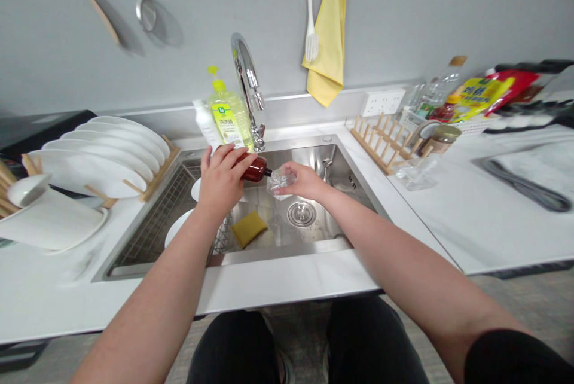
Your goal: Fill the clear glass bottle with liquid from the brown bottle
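My left hand is wrapped round a dark reddish-brown bottle, tilted nearly on its side with its black neck pointing right. Held by my right hand is a small clear faceted glass, its mouth turned toward the bottle's neck. Neck and glass meet or nearly meet; I cannot tell whether liquid is passing. Both are above the steel sink. Below them a yellow sponge lies on the sink floor, left of the drain. White dishes sit on the sink's left side, partly hidden by my left forearm.
A chrome faucet rises behind the sink, beside a yellow-green pump bottle and a white bottle. Plates stand in a wooden rack at left, near a white utensil holder. Right are a wooden peg rack and a jar.
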Available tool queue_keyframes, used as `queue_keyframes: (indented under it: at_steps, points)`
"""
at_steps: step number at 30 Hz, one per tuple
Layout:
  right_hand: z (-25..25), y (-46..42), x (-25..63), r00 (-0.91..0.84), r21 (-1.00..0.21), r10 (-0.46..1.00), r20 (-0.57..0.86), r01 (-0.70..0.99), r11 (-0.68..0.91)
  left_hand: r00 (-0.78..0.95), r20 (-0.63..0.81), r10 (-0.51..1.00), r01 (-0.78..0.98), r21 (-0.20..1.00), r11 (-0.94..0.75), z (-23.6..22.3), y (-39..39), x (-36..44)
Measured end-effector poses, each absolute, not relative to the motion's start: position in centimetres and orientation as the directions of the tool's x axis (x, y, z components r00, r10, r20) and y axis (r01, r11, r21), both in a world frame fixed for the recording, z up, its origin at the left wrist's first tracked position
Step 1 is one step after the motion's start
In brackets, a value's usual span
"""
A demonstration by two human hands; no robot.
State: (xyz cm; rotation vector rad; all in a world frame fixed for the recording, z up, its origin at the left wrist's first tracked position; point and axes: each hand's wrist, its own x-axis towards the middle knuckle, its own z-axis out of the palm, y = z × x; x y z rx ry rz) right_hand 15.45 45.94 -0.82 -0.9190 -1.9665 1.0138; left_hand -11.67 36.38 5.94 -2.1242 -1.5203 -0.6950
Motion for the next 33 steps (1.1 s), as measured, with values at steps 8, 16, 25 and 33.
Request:
queue_keyframes:
  at_steps: [8, 16, 25, 33]
  points:
    - [-0.9, 45.9, 15.2, -0.470, -0.872, 0.840, 0.271, 0.249, 0.421, 0.298, 0.641, 0.707, 0.944, -0.086, -0.319, 6.0, 36.5, -11.6]
    - [-0.7, 45.8, 15.3, -0.467, -0.862, 0.839, 0.278, 0.265, 0.433, 0.325, 0.650, 0.687, 0.934, -0.106, -0.341, 6.3, 36.6, -11.7]
    - [-0.2, 45.3, 15.3, -0.462, -0.866, 0.835, 0.298, 0.238, 0.440, 0.339, 0.660, 0.670, 0.930, -0.128, -0.344, 7.2, 36.4, -11.7]
    - [0.2, 45.0, 15.2, -0.456, -0.849, 0.832, 0.317, 0.255, 0.463, 0.363, 0.649, 0.669, 0.924, -0.155, -0.350, 7.9, 36.2, -11.6]
